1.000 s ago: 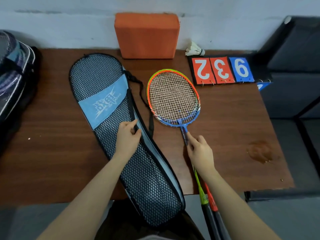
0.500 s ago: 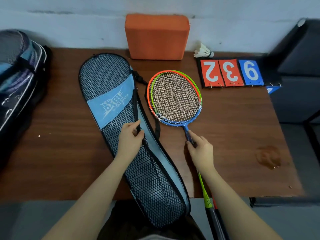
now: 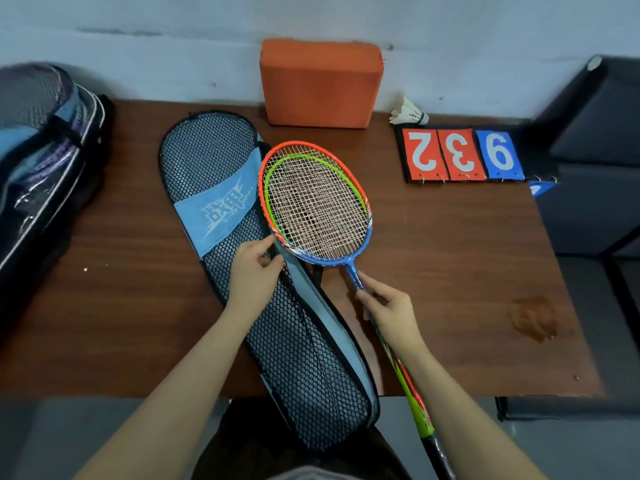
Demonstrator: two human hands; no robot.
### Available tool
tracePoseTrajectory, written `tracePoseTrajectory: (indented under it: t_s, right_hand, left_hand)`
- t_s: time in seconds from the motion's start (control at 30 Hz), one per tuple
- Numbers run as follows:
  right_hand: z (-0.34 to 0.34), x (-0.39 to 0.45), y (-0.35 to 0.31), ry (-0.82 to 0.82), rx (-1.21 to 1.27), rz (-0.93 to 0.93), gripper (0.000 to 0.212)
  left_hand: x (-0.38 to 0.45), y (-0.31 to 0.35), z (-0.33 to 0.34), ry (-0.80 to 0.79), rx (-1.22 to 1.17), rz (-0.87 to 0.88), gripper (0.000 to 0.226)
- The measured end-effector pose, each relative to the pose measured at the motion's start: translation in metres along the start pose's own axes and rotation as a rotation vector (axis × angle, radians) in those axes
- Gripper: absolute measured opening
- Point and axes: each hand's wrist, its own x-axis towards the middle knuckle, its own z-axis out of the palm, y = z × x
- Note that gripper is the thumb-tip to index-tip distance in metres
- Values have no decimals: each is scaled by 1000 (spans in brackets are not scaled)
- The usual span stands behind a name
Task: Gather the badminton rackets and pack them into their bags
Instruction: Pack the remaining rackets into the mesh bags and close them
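Two stacked badminton rackets [image 3: 313,206], one with an orange and blue frame and one with a green frame, lie at the middle of the wooden table [image 3: 450,271]. Their heads overlap the right edge of a black mesh racket bag [image 3: 214,154] with a light blue band. My right hand [image 3: 389,315] grips both shafts just below the heads. My left hand [image 3: 254,273] pinches the bag's open edge beside the racket heads. The racket handles stick out past the table's front edge.
An orange block [image 3: 320,83] stands against the wall at the back. A white shuttlecock [image 3: 408,116] and a score flipper [image 3: 460,155] showing 2, 3, 9 lie at the back right. A second racket bag [image 3: 41,150] rests at the left. A dark bench [image 3: 595,150] flanks the right side.
My right hand has slid the two rackets left, so their heads now overlap the bag's edge. My left hand has moved up along the bag's opening.
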Motion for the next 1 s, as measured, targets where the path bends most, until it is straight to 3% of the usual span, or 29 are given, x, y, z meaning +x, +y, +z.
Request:
tracePoseTrajectory:
  t_s: [0.27,0.43,0.77,1.0]
  right_hand:
    - [-20,-3,13,150,-275,-200,38]
    - [-39,-5,12,124,-414,-280,33]
    - [-51,-15,-7,-91,-123,-39,35]
    - [-60,-23,-15,-81,82,128,35]
  left_hand:
    - [14,5,7,90,-64,67,43]
    - [20,11,14,99,3,68,46]
    - [21,30,27,25,191,68,54]
    - [21,29,35,-122,275,37,69]
